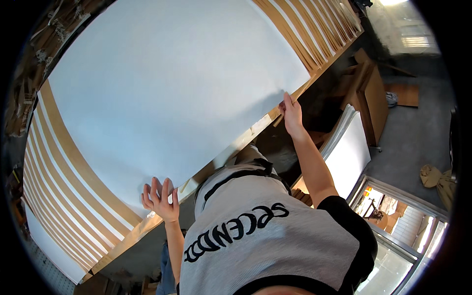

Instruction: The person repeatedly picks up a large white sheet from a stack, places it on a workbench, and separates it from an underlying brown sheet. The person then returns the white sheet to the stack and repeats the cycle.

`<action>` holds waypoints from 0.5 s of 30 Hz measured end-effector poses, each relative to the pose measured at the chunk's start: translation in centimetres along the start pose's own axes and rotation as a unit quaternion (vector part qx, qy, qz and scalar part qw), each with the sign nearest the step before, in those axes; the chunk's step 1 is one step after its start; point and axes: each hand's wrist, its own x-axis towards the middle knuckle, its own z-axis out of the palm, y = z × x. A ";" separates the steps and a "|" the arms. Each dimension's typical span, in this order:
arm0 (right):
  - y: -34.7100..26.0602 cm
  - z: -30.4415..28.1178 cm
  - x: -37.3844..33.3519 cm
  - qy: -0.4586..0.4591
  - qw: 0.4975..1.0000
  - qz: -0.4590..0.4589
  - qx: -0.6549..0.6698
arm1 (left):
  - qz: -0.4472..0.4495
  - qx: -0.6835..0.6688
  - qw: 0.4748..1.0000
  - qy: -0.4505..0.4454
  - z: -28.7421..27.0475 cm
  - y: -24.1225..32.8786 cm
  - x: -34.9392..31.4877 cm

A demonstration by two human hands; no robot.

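A large white sheet [177,93] lies across a long workbench, over a fanned stack of sheets. Brown bands [73,142] alternate with white ones along the stack at its left end, and similar brown strips [300,29] show at the far right. My left hand [162,201] rests on the sheet's near edge, its fingers spread and nothing in them. Further right, my right hand [292,115] is closed at the near edge of the sheet, thumb on top and the other fingers curled, partly hidden, at the rim.
The bench's wooden front edge [142,227] runs diagonally just in front of my body. To the right stand a pile of white sheets [346,147] and a brown wooden cabinet [372,101]. A metal-framed glass panel [393,246] is at the lower right, and a tan bag [432,179] lies on the grey floor [408,132].
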 end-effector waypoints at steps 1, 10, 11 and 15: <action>-0.1 0.2 -0.1 0.000 1.000 0.011 -0.003 | 0.001 0.003 1.000 -0.002 0.0 -0.1 0.0; 1.1 0.8 0.6 0.030 0.999 -0.008 -0.034 | 0.022 0.005 1.000 -0.018 0.2 -0.2 0.3; 1.2 0.8 0.6 0.035 0.999 -0.011 -0.035 | 0.025 0.005 1.000 -0.017 0.2 -0.3 0.3; 1.3 0.6 0.6 0.023 1.000 -0.012 -0.006 | 0.043 -0.007 0.999 -0.011 0.3 -0.2 0.3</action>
